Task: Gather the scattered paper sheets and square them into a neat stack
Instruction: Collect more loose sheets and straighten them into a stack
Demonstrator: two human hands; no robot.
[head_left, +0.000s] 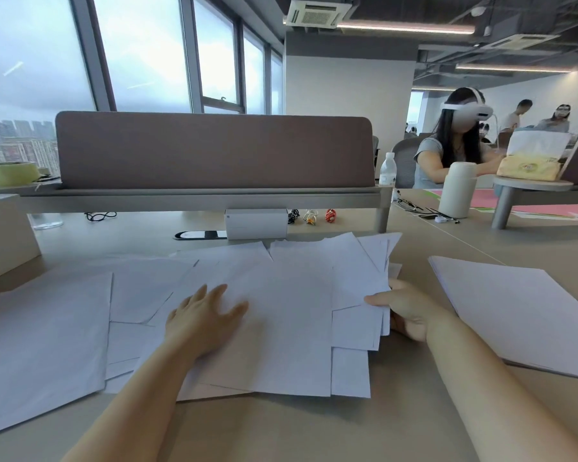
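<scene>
Your desk (314,428) runs on the near side of the brown partition (214,150), and every place below is taken from that partition.

Loose pile (297,311): white paper sheets, lying on the desk in front of the partition's middle and right half. The sheets overlap at differing angles and their edges are not aligned. The far corners fan out towards the partition's right end.

Single sheet (40,345): lies flat in front of the partition's left end, its right edge overlapping the sheets beside it.

Squared stack (521,311): lies beyond the partition's right end, apart from the loose pile.

Your left hand (204,315): palm down on top of the loose pile, in front of the partition's middle. The fingers are straight and slightly apart and grip nothing.

Your right hand (404,308): at the pile's right edge, in front of the partition's right end. The thumb lies on top of the sheets and pinches the edge against the hand. The fingers beneath are hidden by the paper.

White box (256,223): stands on the desk directly below the partition, just beyond the pile's far edge.
</scene>
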